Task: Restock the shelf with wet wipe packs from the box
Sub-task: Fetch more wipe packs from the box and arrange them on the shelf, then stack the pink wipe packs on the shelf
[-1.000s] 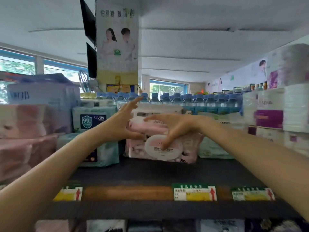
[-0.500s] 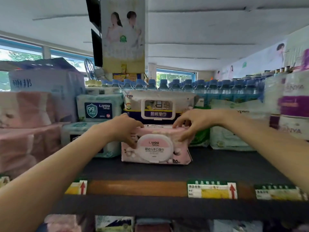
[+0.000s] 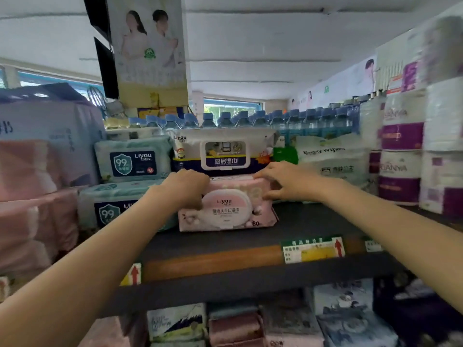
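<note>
Two hands: the left hand (image 3: 186, 187) and right hand (image 3: 283, 180) are curled round the ends of the pink wipe pack (image 3: 226, 205).
Pack: set on the shelf (image 3: 313, 221), below the kitchen wipe pack (image 3: 223, 154).
Grip: clamped on both ends.
Advice: the pack should be squared, label outward, before release.

The wet wipe pack (image 3: 226, 205) at the shelf's middle is pale pink with small white flowers and a pink-and-white oval lid. Behind it, a white pack (image 3: 223, 152) carries a navy band. On the left, two mint-green packs (image 3: 134, 159) bear navy labels with shield marks. The shelf (image 3: 313, 219) is dark grey; its price tags (image 3: 313, 250) are green, white and yellow with red arrows. At far right, paper rolls (image 3: 400, 146) are white with purple bands. Bottle caps (image 3: 250, 116) are blue.
</note>
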